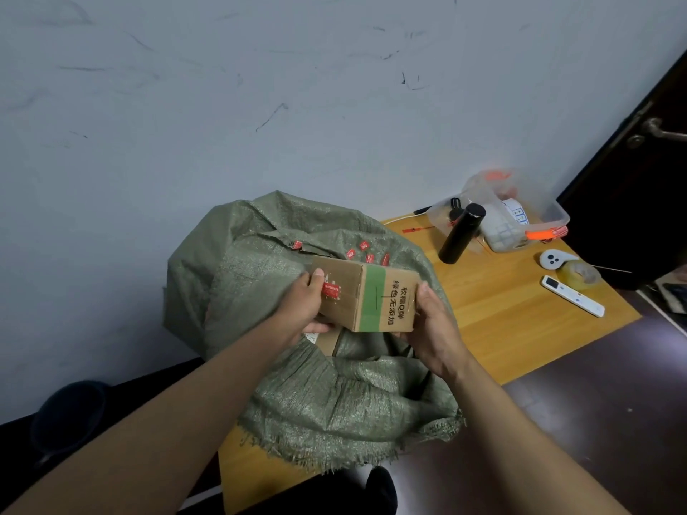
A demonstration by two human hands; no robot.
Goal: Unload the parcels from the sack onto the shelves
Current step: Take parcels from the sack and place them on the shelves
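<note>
The box (366, 297) is held above the open green sack (334, 384), one hand at each end so it cannot tip. The left hand (303, 304) and right hand (433, 325) have fingers wrapped round it. Another box (327, 343) is seen underneath, inside. The sack sits on the desk (502, 310). No shelves are seen.

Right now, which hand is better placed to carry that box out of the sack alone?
Probably the left hand: its fingers wrap under the cardboard box, thumb on top. The right hand only grips one end.
</note>
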